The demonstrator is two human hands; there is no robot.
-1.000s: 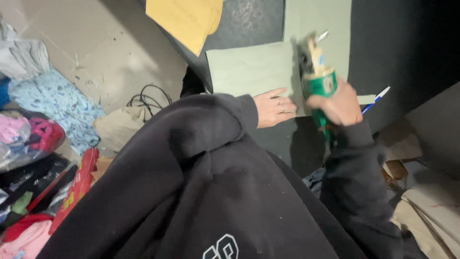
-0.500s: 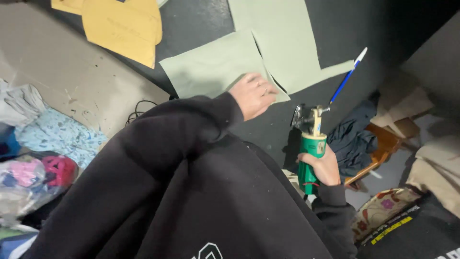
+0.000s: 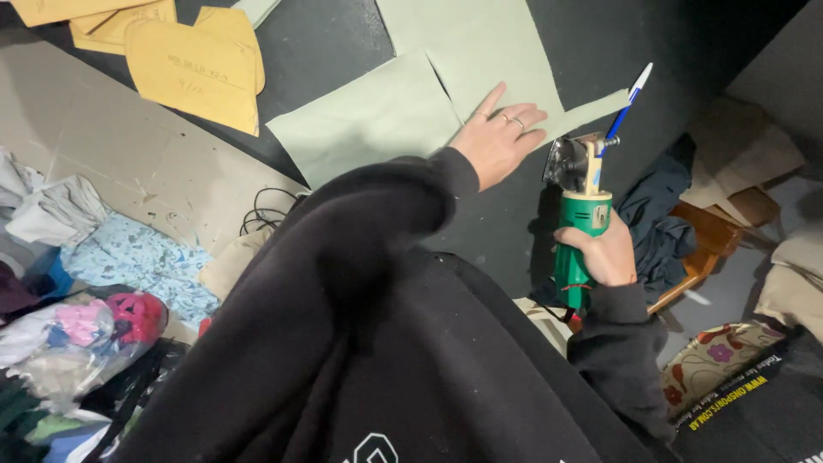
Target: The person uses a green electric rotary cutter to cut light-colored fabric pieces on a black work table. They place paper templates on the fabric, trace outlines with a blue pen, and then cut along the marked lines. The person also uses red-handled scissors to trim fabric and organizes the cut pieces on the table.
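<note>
My left hand (image 3: 500, 137) lies flat, fingers spread, on a pale green piece of fabric (image 3: 377, 120) spread on a dark table (image 3: 343, 51). A second pale green piece (image 3: 480, 43) lies beside it, further up. My right hand (image 3: 604, 253) grips the green handle of a rotary fabric cutter (image 3: 579, 214), its round metal blade pointing up at the fabric's lower right edge. A blue and white pen (image 3: 630, 101) lies on the table just beyond the blade. My black sleeves cover much of the lower view.
Yellow paper pattern pieces (image 3: 193, 64) lie at the table's upper left. Piles of clothes and plastic bags (image 3: 77, 334) sit on the floor at left, with a black cable (image 3: 266, 214). A wooden stool with dark cloth (image 3: 686, 231) stands at right.
The view has shifted and the fabric now lies higher. My left hand has slid right along the fabric. The cutter in my right hand stays upright near the fabric's edge.
</note>
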